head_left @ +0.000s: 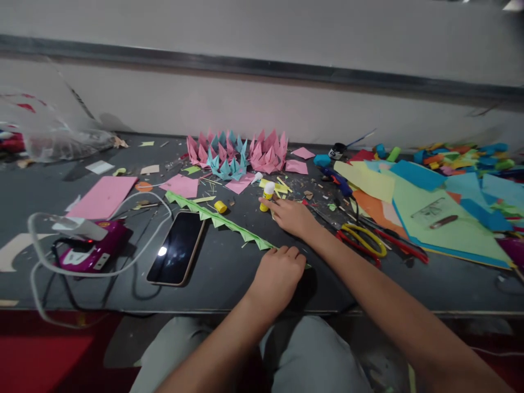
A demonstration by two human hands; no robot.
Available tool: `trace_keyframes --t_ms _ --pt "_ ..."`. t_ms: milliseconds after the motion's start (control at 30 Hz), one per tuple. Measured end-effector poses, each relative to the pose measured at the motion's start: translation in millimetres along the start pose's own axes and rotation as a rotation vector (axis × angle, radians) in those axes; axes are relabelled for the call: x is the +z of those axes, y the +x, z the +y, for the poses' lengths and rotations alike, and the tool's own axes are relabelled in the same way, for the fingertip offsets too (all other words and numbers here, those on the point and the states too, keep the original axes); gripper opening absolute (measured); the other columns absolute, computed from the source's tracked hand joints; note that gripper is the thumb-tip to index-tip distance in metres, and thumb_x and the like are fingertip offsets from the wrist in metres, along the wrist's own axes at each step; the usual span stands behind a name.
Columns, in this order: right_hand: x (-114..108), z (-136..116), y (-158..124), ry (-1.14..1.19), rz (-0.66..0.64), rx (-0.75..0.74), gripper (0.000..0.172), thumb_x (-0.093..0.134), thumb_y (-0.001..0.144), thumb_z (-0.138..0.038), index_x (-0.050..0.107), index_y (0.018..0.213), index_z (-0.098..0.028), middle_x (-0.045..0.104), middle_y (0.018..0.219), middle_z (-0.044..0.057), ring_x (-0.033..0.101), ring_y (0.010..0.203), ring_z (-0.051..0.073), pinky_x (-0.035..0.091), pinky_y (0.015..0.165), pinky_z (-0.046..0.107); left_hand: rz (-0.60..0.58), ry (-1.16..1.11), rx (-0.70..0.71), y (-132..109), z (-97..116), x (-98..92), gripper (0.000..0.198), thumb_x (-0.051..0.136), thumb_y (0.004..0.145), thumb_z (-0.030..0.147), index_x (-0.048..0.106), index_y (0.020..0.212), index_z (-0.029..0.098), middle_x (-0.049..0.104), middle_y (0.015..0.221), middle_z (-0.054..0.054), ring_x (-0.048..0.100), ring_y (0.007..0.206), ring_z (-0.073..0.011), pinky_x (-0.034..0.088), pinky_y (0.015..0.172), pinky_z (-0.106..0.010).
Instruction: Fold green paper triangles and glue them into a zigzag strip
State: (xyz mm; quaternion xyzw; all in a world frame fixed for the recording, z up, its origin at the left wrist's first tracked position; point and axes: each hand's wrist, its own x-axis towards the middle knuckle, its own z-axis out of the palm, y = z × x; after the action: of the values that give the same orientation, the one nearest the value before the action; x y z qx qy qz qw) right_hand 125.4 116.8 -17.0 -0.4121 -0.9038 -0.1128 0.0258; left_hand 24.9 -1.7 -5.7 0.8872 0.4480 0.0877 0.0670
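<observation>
My left hand (282, 273) is closed over the near end of a strip of folded green paper (223, 221). The strip, with a row of pointed teeth, slants away to the left across the table, over the top of a phone. Farther out, my right hand (292, 215) has its fingers at a yellow glue stick (265, 204), which stands upright with white at its top. To the left of it lies a loose yellow cap (220, 206). Pink and blue folded-paper crowns (235, 158) stand behind, near the wall.
A dark phone (178, 248) lies left of my hands, with a purple power box (94, 251) and white cable beyond. Scissors with red and yellow handles (362, 240) lie to the right. Coloured paper sheets (450, 218) are piled at the right; paper scraps litter the table.
</observation>
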Motion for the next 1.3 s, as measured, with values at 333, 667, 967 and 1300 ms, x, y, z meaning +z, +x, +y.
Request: trace_keyframes --t_ms 333,667,967,1300 --pt "-19.5 -3.7 -6.4 -0.070 -0.074 -0.057 0.062 0.033 0.083 -0.006 0.029 0.139 -0.031 0.055 0.124 0.011 0.064 0.082 0.023 0.048 0.068 0.034 -0.040 0.010 -0.011 1.3 2.1 -1.8 0.012 0.047 0.082 0.008 0.058 0.082 0.013 0.061 0.087 -0.007 0.057 0.083 -0.0216 0.049 0.069 -0.033" --pt "-1.1 38.0 -80.0 0.403 0.234 0.259 0.025 0.045 0.084 -0.031 0.061 0.099 -0.019 0.058 0.117 0.011 0.056 0.104 0.023 0.047 0.085 0.039 0.024 0.003 -0.020 1.5 -2.6 2.5 0.010 0.048 0.082 0.010 0.056 0.080 0.015 0.061 0.083 -0.006 0.056 0.081 -0.0206 0.047 0.068 -0.032" --pt "14.4 52.8 -86.7 0.711 0.391 0.496 0.029 0.049 0.080 -0.040 0.056 0.100 -0.019 0.063 0.087 0.007 0.059 0.073 0.019 0.048 0.063 0.032 0.048 0.005 -0.024 8.2 -5.3 -0.7 0.009 0.048 0.084 0.012 0.056 0.083 0.017 0.061 0.082 -0.003 0.056 0.081 -0.0198 0.046 0.068 -0.032" --pt "8.2 65.3 -68.1 0.778 0.149 0.354 0.035 0.060 0.072 -0.038 0.061 0.103 -0.022 0.062 0.113 0.008 0.056 0.103 0.025 0.042 0.090 0.042 0.258 -0.161 -0.106 13.2 -14.3 -8.2 0.023 0.043 0.087 0.014 0.057 0.105 0.019 0.066 0.093 -0.003 0.059 0.087 -0.0183 0.046 0.077 -0.033"
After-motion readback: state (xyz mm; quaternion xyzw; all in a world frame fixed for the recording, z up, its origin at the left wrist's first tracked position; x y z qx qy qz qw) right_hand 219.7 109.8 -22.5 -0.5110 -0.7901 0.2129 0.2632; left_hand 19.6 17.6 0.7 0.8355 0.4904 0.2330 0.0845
